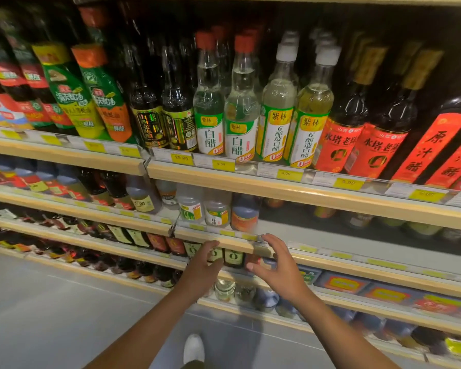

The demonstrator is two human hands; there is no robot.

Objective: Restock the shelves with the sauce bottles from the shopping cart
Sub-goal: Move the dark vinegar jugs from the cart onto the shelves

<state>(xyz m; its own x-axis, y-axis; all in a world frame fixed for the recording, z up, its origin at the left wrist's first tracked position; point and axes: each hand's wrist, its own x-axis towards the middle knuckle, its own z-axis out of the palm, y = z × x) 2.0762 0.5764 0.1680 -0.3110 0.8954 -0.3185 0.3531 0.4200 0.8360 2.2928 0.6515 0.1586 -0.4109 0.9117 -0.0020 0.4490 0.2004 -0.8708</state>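
Note:
Both my hands are held out in front of the shelves with nothing in them. My left hand [201, 270] has relaxed fingers just below the wooden edge of the second shelf [213, 242]. My right hand [277, 265] is spread open beside it, fingers near the same edge. On that shelf, right above my hands, stand a dark bottle with an orange label [244, 213] and two pale squat bottles [204, 209]. To their right the shelf is bare [357, 235]. The shopping cart is not in view.
The top shelf [304, 187] carries dark vinegar bottles, clear white-vinegar bottles [240, 113] and red-labelled bottles [357, 134]. Lower shelves hold several more bottles and flat packs [341, 283]. Grey floor [51, 302] lies at the left; a white shoe [194, 347] shows below.

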